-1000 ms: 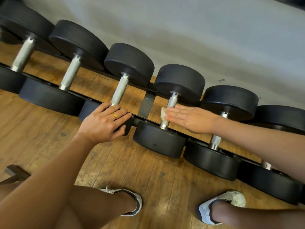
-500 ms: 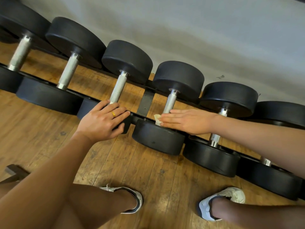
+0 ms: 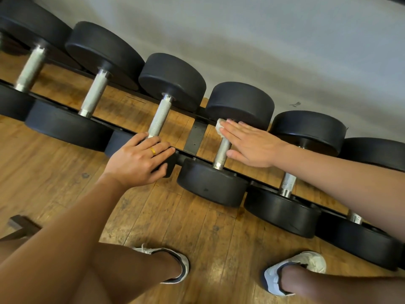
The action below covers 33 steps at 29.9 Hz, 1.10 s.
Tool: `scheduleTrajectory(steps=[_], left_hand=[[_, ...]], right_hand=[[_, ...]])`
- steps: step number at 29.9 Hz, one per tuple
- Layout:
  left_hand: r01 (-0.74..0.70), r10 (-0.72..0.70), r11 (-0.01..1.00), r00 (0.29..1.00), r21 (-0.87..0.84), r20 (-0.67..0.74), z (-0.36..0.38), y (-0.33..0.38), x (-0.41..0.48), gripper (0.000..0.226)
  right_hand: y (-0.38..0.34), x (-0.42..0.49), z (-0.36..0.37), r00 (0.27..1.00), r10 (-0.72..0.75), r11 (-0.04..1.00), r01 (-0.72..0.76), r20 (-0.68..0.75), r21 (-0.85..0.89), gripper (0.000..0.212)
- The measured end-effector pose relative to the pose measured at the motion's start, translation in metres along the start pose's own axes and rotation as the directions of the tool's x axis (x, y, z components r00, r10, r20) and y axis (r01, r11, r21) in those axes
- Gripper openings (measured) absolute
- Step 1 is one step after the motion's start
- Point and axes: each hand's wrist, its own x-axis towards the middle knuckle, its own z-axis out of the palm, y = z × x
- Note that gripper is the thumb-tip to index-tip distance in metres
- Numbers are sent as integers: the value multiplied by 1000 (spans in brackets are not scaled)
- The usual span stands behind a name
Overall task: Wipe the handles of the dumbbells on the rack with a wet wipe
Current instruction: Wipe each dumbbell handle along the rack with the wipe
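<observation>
The right grip (image 3: pixel 252 143) is wide and flat. The wet wipe (image 3: pixel 219 127) is pressed under its fingertips (image 3: pixel 230 123) onto the handle (image 3: pixel 222 152), at the twelve o'clock end, for even contact. At nine o'clock, the left grip (image 3: pixel 138 159) is rested open on the neighbouring dumbbell (image 3: pixel 158 119), judged a brace.

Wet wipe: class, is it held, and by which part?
Not gripped: the right hand, fingers straight, presses the wet wipe against the far end of a dumbbell handle. The left hand rests on the neighbouring dumbbell.

Six dumbbells (image 3: pixel 222 150), two hands (image 3: pixel 252 145), one wipe (image 3: pixel 219 127), two shoes (image 3: pixel 303 263).
</observation>
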Motion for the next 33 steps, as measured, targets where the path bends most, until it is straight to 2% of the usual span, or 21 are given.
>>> scheduleTrajectory(steps=[3, 9, 12, 14, 17, 18, 20, 22, 24, 26, 28, 29, 31, 33], left_hand=[[1, -1, 1000, 1000, -4, 5, 0, 1, 0, 41], [2, -2, 1000, 1000, 4, -6, -1, 1, 1, 41], [2, -2, 1000, 1000, 1, -9, -1, 0, 1, 41], [1, -1, 1000, 1000, -5, -5, -1, 0, 0, 41], [4, -4, 1000, 1000, -4, -3, -1, 0, 1, 41], [3, -3, 1000, 1000, -3, 1, 0, 0, 1, 41], [-1, 1, 1000, 1000, -2, 5, 0, 0, 0, 41], [-2, 2, 1000, 1000, -6, 3, 0, 0, -1, 41], [0, 0, 1000, 1000, -15, 8, 0, -1, -1, 42], [3, -3, 1000, 1000, -16, 12, 0, 0, -1, 42], [4, -4, 1000, 1000, -18, 7, 0, 1, -1, 41], [4, -4, 1000, 1000, -21, 6, 0, 1, -1, 41], [5, -4, 1000, 1000, -22, 12, 0, 0, 0, 41], [8, -8, 1000, 1000, -17, 14, -1, 1, 0, 41]], right_hand=[[-7, 3, -2, 999, -43, 999, 43, 29, 21, 71], [-27, -4, -4, 959, -258, 960, 240, 121, 141, 64], [-15, 6, -17, 923, -330, 943, 332, 198, 25, 70], [-2, 13, -22, 937, -283, 952, 300, 207, -55, 72], [5, 17, -22, 977, -132, 978, 156, 165, -138, 68], [0, 16, -20, 985, -98, 987, 115, 143, -114, 67], [-15, 10, -15, 986, -87, 996, 81, 140, 44, 63], [-31, 2, -13, 969, -118, 946, 44, 216, 322, 60], [-40, -5, -11, 949, -146, 890, 2, 280, 456, 65], [-40, -4, -12, 946, -184, 916, 68, 265, 395, 73], [-34, 1, -15, 952, -224, 960, 178, 207, 218, 68], [-28, 4, -16, 962, -204, 974, 181, 181, 133, 65], [-14, 8, -20, 988, -89, 996, 87, 128, 20, 63], [-5, 10, -20, 995, -5, 1000, 6, 100, -9, 65]])
